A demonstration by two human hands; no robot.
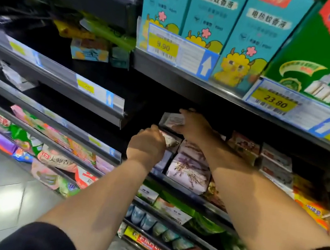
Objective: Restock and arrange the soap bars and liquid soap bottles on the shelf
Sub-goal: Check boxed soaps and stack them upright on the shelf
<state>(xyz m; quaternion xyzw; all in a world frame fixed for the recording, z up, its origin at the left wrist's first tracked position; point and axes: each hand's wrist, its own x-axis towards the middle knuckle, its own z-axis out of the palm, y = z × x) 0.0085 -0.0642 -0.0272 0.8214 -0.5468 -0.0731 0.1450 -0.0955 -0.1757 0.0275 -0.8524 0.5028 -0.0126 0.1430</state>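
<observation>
Shop aisle, dim and a bit blurred; the work is on the middle shelf (174,185). The right hand (193,127) has its fingers closed around a pale soap box (172,120), held above the row, far inside the shelf. The left hand (146,144) is curled against a second soap box (172,141) just below. The back of the hand covers the fingers, so I cannot tell if it grips or only steadies. Just to the right and nearer lie lavender soap packs (189,172), then reddish boxes (244,146) further right.

To do this step well, I think: steady the second soap box w/ the left hand, bring the soap box down flat on it, edges matched, label to the front, i.e. no tilt, and do not push the lavender soap packs.
</observation>
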